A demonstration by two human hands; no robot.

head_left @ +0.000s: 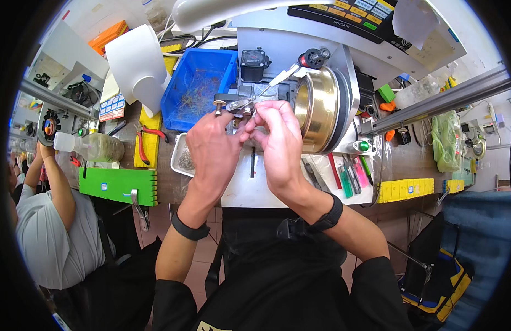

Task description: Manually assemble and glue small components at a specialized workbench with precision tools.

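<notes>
Both hands meet at a small metal fixture [243, 106] on the front of a bench machine. My left hand [211, 149] is closed, its fingertips bent in beside the fixture. Close against it, my right hand [281, 138] pinches with thumb and forefinger at the same spot. Whatever sits between the fingertips is too small and too covered to name. Just right of my right hand stands a large brass-coloured drum [316, 110] with a black rim. A white-handled tool [283, 75] slants down toward the fixture from above.
A blue bin [172, 105] with fine coloured wire scraps stands left of the machine, near a white tray [182, 157] of small bits. Red-handled pliers [142, 144] lie on a yellow strip. Tweezers [352, 176] and slim tools lie at right. A co-worker [59, 226] sits at far left.
</notes>
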